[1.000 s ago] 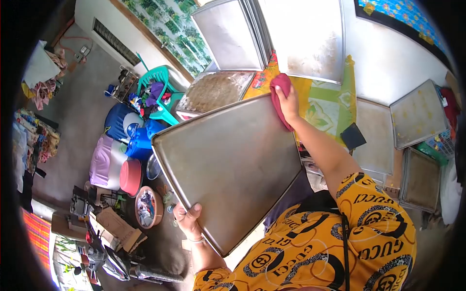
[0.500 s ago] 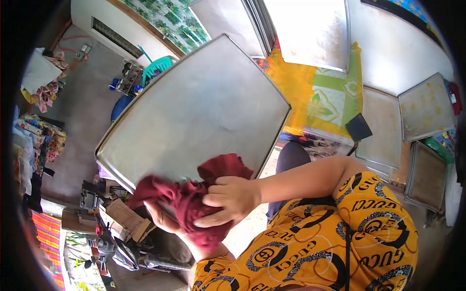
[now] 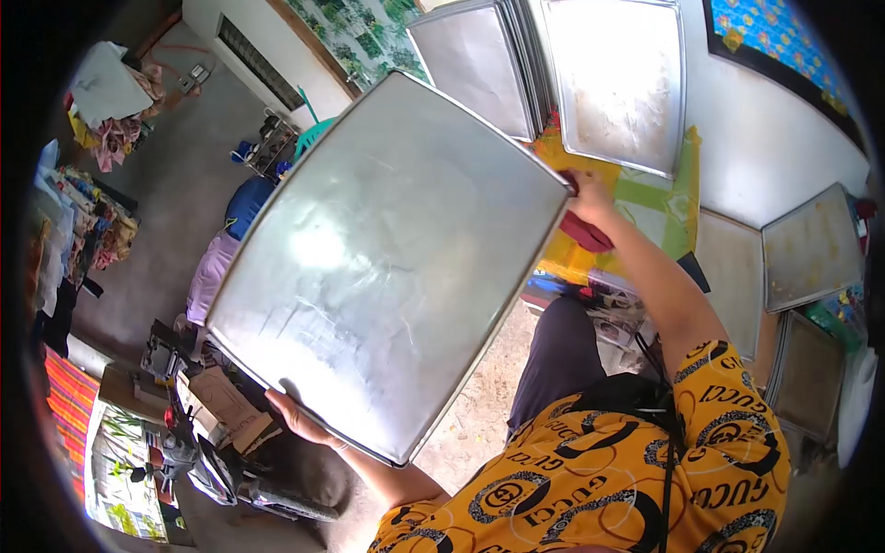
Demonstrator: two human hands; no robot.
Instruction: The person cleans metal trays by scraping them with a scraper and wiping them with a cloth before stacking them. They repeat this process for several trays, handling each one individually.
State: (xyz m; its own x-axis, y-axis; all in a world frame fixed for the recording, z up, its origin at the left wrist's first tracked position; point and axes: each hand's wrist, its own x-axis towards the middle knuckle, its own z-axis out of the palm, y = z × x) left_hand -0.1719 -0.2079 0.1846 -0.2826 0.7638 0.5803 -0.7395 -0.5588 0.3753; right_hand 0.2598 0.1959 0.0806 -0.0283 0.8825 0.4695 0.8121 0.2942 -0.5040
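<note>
A large rectangular metal baking tray [image 3: 396, 249] is held tilted up in front of me, its shiny inner face toward me. My left hand [image 3: 300, 422] grips the tray's lower-left rim, with most of the fingers hidden behind it. At the upper-right corner, my right hand [image 3: 592, 198] closes around the rim with a maroon cloth [image 3: 587, 232] bunched in it. The cloth hangs below that hand, off the tray's face.
More trays [image 3: 622, 83] lean by the wall at the back, beside a stack [image 3: 475, 69]. Stained trays [image 3: 811, 253] stand at the right. A motorcycle [image 3: 207, 470] and cardboard box [image 3: 226, 405] are lower left. Piled clothes [image 3: 97, 217] lie at far left.
My right hand has moved with the cloth from the tray's lower end to its upper-right corner. The cloth has left the tray's face, and the tray has turned more toward me.
</note>
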